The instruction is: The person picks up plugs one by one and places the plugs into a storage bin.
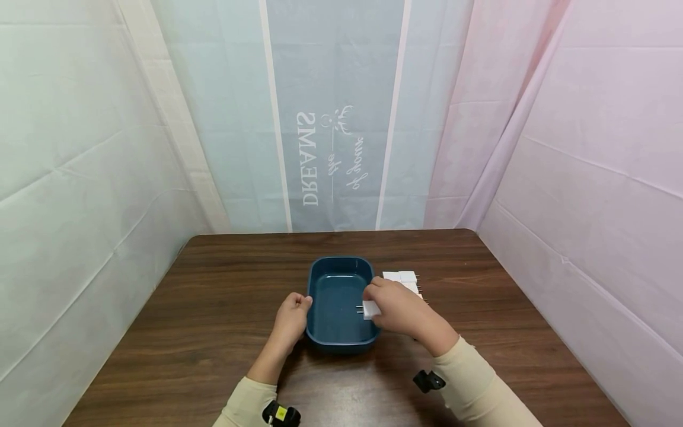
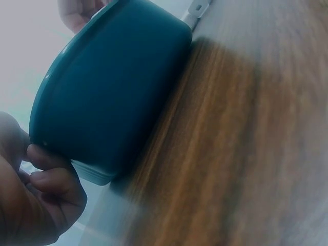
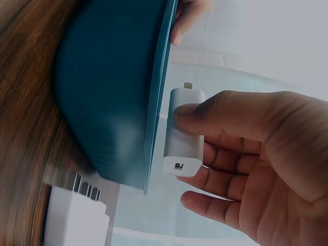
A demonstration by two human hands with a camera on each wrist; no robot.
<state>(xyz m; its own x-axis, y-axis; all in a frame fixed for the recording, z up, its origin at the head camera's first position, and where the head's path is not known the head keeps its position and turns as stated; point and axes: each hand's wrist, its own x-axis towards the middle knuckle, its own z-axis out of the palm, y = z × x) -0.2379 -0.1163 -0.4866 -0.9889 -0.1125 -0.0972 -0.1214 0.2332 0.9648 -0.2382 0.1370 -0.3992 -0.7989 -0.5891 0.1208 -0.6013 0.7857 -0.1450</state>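
Note:
A dark teal rectangular tray point(image 1: 341, 344) with raised walls stands on the wooden table. My left hand point(image 1: 291, 318) grips its left rim, fingers curled over the edge; the left wrist view shows the thumb and fingers pinching the rim of the tray point(image 2: 102, 87). Over the right side of the tray, my right hand point(image 1: 400, 309) pinches a white USB charger point(image 1: 370, 309), prongs pointing left. In the right wrist view the charger point(image 3: 183, 133) shows its USB port, held between thumb and fingers beside the tray's rim. The tray's inside looks bare where it is visible.
Several more white chargers point(image 1: 400, 277) lie grouped on the table just right of the tray, partly hidden by my right hand. Brown wooden tabletop point(image 1: 224, 296) surrounds the tray. Pale fabric sheets point(image 1: 80, 148) hang at the sides, and a printed curtain point(image 1: 331, 71) hangs behind.

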